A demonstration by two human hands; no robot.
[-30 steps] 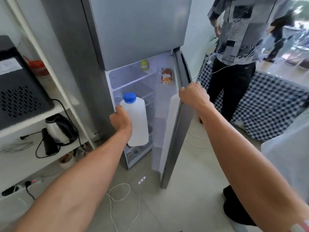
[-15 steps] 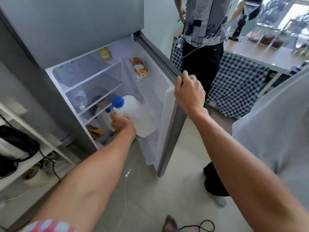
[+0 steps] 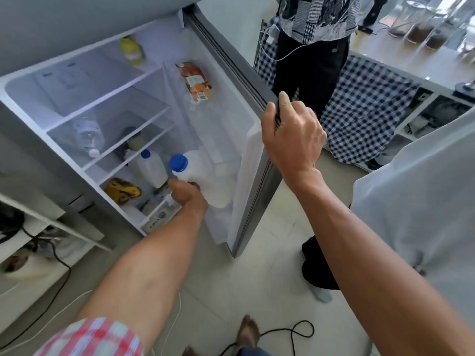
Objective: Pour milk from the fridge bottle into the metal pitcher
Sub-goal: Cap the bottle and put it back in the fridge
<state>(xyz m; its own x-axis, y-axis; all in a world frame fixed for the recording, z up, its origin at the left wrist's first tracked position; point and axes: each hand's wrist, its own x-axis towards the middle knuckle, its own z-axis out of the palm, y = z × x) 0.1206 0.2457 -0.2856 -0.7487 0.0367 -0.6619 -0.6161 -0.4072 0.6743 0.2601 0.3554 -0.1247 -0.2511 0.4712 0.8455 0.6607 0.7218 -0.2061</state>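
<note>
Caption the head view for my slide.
Left hand grips milk bottle in fridge; right hand holds door.

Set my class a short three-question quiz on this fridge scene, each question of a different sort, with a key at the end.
1. True or false: the left hand holds the milk bottle by a grip on its handle side.
2. Multiple choice: what does the right hand grip? A) the bottle's blue cap B) the edge of the fridge door C) the checked cloth
3. Fill in: a smaller bottle with a blue cap stands to the ____ of the milk bottle in the picture.

Key: 1 true; 2 B; 3 left.
</note>
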